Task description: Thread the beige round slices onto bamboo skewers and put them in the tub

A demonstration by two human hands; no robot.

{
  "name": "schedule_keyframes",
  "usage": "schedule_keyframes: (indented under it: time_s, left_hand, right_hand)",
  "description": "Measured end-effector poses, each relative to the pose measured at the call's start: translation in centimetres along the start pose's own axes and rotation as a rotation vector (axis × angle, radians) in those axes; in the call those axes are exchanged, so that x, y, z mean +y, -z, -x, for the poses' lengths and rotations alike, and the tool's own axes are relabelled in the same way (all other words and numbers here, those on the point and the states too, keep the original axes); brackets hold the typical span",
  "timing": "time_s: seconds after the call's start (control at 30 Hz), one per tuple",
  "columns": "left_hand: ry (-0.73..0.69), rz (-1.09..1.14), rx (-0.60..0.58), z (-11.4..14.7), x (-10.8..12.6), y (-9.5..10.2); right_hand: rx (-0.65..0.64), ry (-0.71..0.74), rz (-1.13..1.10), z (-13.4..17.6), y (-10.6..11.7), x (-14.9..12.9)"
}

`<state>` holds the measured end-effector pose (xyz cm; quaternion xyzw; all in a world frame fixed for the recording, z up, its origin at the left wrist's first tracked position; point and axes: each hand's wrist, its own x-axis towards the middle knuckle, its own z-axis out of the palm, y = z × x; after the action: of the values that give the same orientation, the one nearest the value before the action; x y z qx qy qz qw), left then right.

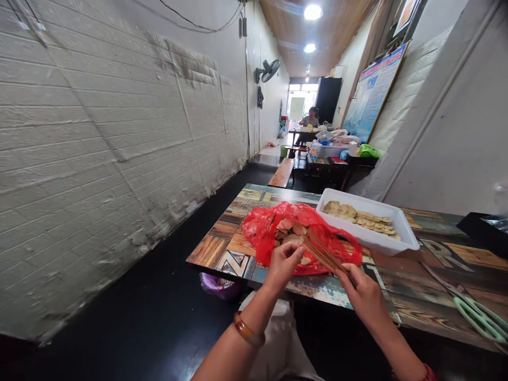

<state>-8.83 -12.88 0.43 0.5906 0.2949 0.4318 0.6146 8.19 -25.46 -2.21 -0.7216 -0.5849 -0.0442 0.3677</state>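
Note:
My right hand [361, 286] is closed around a bundle of thin wooden skewers [323, 254], whose far ends point up and left over an open red plastic bag [262, 225]. Round, pale brown slices [284, 227] of food lie inside the bag. My left hand [283, 264] is at the near edge of the bag, close to the skewer ends. Its thumb and fingers are pinched together, and what sits between them is too small to make out. Behind the bag, a white plastic tray [408, 241] holds rows of flat, yellowish slices [359, 218].
Green-handled scissors [472, 312] lie on the patterned table [214, 248] at right, near a black box [482, 233]. A purple-lined bin [222, 286] stands below the table's left end. Beyond are a bench [282, 173], a cluttered table and a seated person [310, 120].

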Motion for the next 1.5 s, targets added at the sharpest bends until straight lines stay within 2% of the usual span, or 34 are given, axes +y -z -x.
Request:
schedule_keyframes:
  time_s: [0.13, 0.33, 0.7, 0.9, 0.97, 1.1, 1.23, 1.3, 1.4, 1.5]
  left_hand:
    - [0.025, 0.026, 0.035, 0.2, 0.1, -0.1]
    - [0.006, 0.018, 0.011, 0.5, 0.4, 0.5]
    - [-0.049, -0.035, 0.065, -0.2, -1.3, 1.5]
    - [-0.064, -0.112, 0.116, 0.5, -1.1, 1.3]
    - [-0.082, -0.114, 0.17, 0.6, -1.0, 1.5]
    - [-0.126, 0.026, 0.383, 0.1, 0.1, 3.3]
    - [-0.17, 0.16, 0.545, -0.5, 1.6, 5.7]
    - [-0.177, 0.139, 0.555, -0.3, 1.7, 6.2]
    - [-0.145, 0.043, 0.507, 0.5, 1.1, 5.4]
    - [-0.124, -0.043, 0.43, 1.1, 0.4, 3.7]
  right_hand:
    - [-0.008, 0.022, -0.006, 0.5, -0.2, 0.0]
    - [0.009, 0.034, -0.074, 0.6, 0.0, -1.0]
    - [0.023, 0.008, -0.026, -0.3, -0.9, -1.9]
    - [-0.011, 0.085, 0.076, -0.2, -1.5, -2.3]
    - [-0.03, 0.13, 0.13, -0.2, -1.5, -2.2]
    - [-0.031, 0.191, 0.24, -0.5, -0.8, 0.0]
    - [0.014, 0.163, 0.344, -1.4, 0.8, 5.3]
    - [0.018, 0.169, 0.377, -2.4, 1.7, 8.4]
    - [-0.016, 0.241, 0.469, -4.0, 2.8, 11.7]
    - [0.028, 0.259, 0.381, -5.3, 3.6, 11.4]
